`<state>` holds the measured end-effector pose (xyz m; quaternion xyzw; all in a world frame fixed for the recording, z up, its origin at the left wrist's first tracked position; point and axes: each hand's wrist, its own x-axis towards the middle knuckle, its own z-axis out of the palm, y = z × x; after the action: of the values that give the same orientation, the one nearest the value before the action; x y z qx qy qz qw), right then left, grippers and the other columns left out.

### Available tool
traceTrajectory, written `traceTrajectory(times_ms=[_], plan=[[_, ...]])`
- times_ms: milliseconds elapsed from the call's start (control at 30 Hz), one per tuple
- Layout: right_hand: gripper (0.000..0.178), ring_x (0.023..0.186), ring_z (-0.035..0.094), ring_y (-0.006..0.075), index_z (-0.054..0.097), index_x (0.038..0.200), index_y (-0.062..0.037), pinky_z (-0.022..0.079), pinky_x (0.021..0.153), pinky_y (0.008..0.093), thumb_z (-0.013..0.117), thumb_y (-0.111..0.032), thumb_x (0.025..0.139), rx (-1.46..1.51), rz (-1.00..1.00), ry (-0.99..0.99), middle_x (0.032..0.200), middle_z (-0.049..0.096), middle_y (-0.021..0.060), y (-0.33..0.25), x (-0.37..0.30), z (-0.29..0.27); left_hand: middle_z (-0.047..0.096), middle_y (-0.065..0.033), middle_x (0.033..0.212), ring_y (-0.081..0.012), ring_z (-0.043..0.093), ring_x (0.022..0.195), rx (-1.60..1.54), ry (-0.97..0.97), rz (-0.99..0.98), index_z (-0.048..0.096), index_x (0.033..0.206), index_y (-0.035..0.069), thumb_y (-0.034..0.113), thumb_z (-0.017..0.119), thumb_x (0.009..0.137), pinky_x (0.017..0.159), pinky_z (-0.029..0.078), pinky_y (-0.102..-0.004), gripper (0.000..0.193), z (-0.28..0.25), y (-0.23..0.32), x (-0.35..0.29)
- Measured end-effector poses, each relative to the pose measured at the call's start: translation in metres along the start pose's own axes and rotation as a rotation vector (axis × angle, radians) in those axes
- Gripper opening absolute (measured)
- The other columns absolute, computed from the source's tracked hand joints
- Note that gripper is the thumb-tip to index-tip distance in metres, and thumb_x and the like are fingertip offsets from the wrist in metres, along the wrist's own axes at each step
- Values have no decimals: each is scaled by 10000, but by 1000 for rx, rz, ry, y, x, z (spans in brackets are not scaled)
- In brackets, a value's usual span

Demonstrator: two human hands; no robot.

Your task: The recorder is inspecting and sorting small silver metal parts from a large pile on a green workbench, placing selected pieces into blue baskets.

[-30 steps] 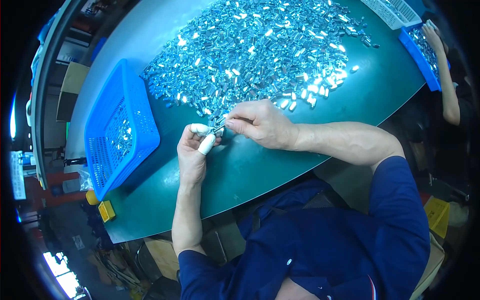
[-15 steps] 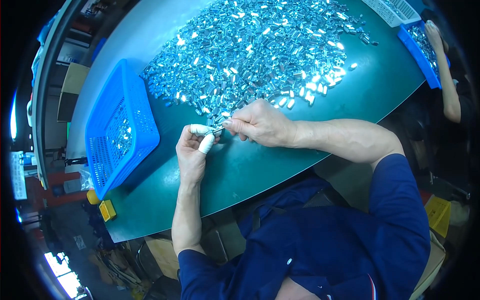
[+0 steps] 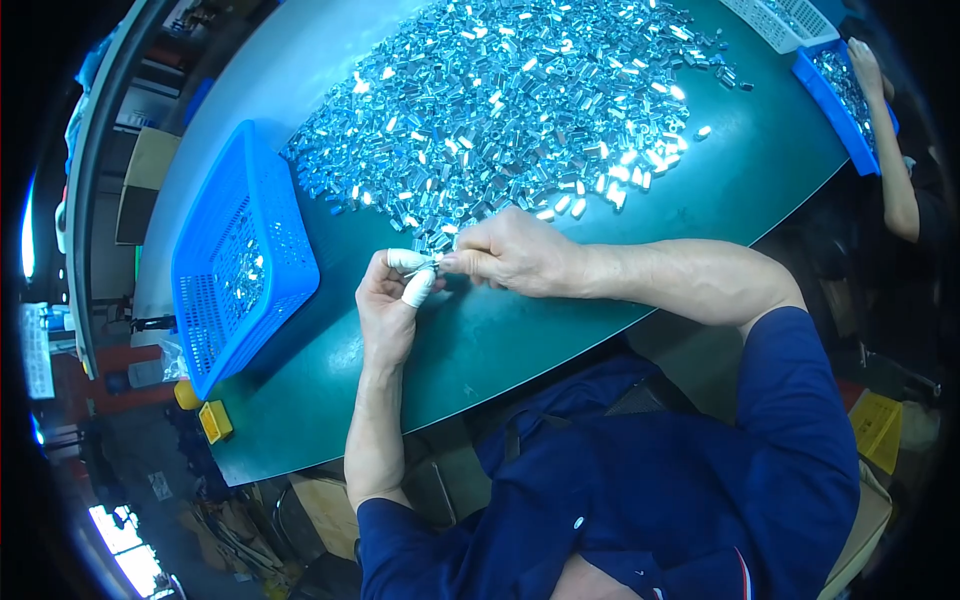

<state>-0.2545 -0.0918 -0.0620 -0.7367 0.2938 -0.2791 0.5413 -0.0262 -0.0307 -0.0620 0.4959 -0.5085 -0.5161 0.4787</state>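
Observation:
My left hand (image 3: 388, 310) has white covers on its thumb and forefinger. Those two fingertips pinch a small shiny metal piece (image 3: 427, 265), mostly hidden between them. Close against it from the right is my right hand (image 3: 525, 258), its fingers curled and its thumb pressed on the forefinger. What lies in the right hand's grip is hidden. Just beyond both hands, a wide pile of small shiny metal pieces (image 3: 510, 120) spreads over the green table (image 3: 480, 355).
Left of my hands, a blue slotted basket (image 3: 295, 235) holds some metal pieces. A small yellow container (image 3: 214, 421) sits at the table's left corner. At the far right are a blue tray (image 3: 838, 110), a white basket (image 3: 785, 25) and another person's arm (image 3: 900, 190).
My right hand has closed in on the left fingertips, and the thin rod-like part seen between them earlier is now mostly covered. My left hand has shifted very slightly right.

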Motion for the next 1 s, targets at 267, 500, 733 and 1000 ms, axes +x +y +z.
traceTrajectory(times_ms=[267,500,733,1000], plan=[[178,743,707,274,695,961,-15,522,649,388,713,-192,954,-99,-271,218,830,710,157,5,-2,7,703,-89,1016,-165,713,884,8,15,48,606,1080,11,3,728,938,813,599,-298,187,-2,5,-2],[315,630,680,306,677,819,-41,504,600,425,617,-281,1013,-75,-221,150,691,683,127,-3,-2,1,711,-74,1005,-154,700,902,103,9,73,625,1076,17,17,755,927,813,569,-287,198,-1,13,-6],[390,564,617,100,683,850,-25,494,514,278,566,-316,1083,197,-86,190,659,653,50,-13,-5,-3,721,-60,1015,-120,676,912,613,250,396,662,1039,12,0,756,928,836,549,-270,146,-53,77,-9],[406,589,623,85,685,853,-13,507,532,267,584,-339,1073,204,-52,202,678,666,43,-9,-7,-8,733,-135,1067,-306,681,1070,1199,357,601,735,1104,32,27,800,834,942,526,-418,278,-38,97,-1]])
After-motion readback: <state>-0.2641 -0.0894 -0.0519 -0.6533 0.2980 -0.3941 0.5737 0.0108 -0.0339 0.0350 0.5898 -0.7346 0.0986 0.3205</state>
